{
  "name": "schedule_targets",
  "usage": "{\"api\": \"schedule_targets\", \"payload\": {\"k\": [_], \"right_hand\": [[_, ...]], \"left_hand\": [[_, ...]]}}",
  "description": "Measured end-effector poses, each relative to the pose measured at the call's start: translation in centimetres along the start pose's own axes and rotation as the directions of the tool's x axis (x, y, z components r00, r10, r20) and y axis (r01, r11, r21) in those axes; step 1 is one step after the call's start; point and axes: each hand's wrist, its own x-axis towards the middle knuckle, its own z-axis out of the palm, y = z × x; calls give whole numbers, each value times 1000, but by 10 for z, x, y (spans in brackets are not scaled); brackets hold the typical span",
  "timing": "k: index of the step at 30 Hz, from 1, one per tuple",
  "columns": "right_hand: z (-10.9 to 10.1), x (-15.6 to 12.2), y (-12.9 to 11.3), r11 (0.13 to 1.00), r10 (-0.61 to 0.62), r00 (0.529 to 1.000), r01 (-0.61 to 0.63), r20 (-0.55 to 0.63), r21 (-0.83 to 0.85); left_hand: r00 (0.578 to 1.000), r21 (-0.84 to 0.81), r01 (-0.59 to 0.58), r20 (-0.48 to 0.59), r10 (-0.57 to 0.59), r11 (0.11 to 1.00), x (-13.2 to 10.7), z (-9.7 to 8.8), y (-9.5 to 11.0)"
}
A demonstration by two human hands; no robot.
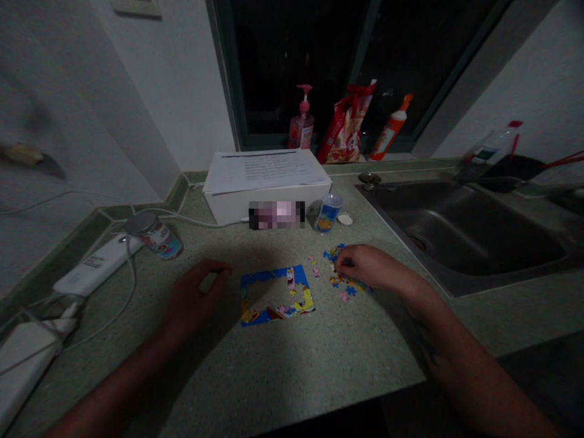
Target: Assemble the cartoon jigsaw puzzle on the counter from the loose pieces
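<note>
A partly assembled jigsaw puzzle [301, 298] lies on the counter, its blue and yellow border joined around a bare middle. My left hand [194, 295] rests just left of it, fingers loosely bent, with nothing visible in them. To the puzzle's right is a heap of loose jigsaw pieces [350, 291], blue, yellow and pink. My right hand [365, 264] reaches into this heap with its fingertips pinched together; what they hold, if anything, is hidden. A few pink pieces [316, 271] lie between the puzzle and the heap.
Behind the puzzle stand an open blue can [328, 214], its round lid [345, 219] and a white box [269, 176] with paper on top. A lidded jar [157, 236], cables and a white power strip [98, 263] are at left. A sink [479, 231] is at right.
</note>
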Motion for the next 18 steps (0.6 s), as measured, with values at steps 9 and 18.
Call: {"api": "schedule_targets", "payload": {"k": [9,18], "right_hand": [[2,1,-5,999,-23,1000,23,6,-30],[2,1,-8,999,-18,999,17,-27,-46]], "left_hand": [[1000,0,-17,1,17,1000,-1,-1,2],[1000,5,-24,8,24,1000,0,-1,1]]}}
